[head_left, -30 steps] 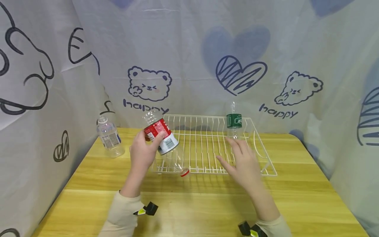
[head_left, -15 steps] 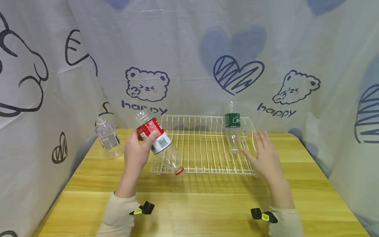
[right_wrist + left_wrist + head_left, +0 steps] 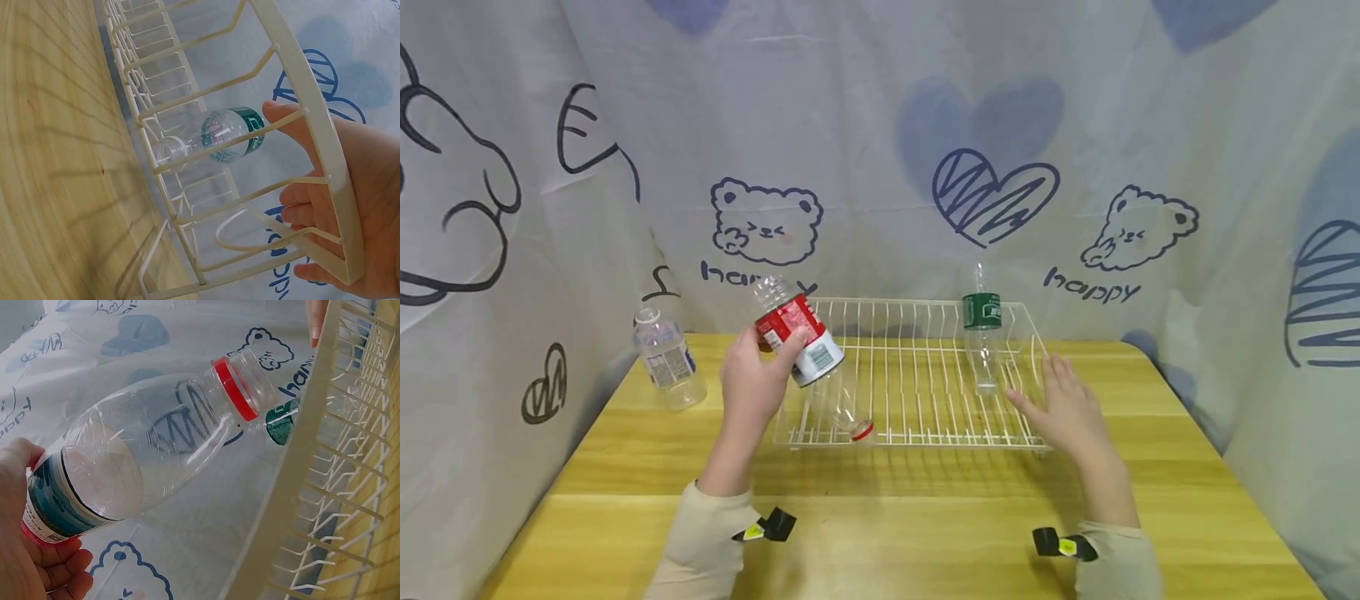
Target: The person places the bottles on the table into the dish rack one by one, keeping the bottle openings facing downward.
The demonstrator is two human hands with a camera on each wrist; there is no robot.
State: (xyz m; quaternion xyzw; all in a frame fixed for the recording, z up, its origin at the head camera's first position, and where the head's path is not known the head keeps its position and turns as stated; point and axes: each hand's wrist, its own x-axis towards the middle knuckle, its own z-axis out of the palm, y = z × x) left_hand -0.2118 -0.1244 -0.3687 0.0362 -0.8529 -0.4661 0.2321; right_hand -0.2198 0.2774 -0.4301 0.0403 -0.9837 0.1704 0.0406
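A person's left hand [image 3: 752, 379] grips a clear plastic bottle with a red-and-white label [image 3: 817, 357] over the near-left part of a white wire rack [image 3: 925, 440], at about 9 o'clock from the rack's center. Fingers and thumb close around the label; the bottle tilts, its base toward 11 o'clock and its red-ringed neck toward 5 o'clock. The left wrist view shows that neck near the rack's rim.

At about 3 o'clock, the right hand [image 3: 1067, 412] extends beside the rack's right end, fingers loosely spread and holding nothing; whether the palm touches the rim cannot be told. In the right wrist view, the thumb reaches toward a green-labeled bottle [image 3: 982, 312], which stands neck down among the wires at about 2 o'clock from the center.

A third clear bottle, with a whitish label [image 3: 670, 364], stands at 9 o'clock, well apart from the rack, on the wood-grain tabletop [image 3: 925, 517]. Beige sleeves [image 3: 700, 537] enter from 7 and 5 o'clock. Beyond, toward 12 o'clock, hangs a pale cloth [image 3: 850, 125] with hearts, bears and the word "happy."
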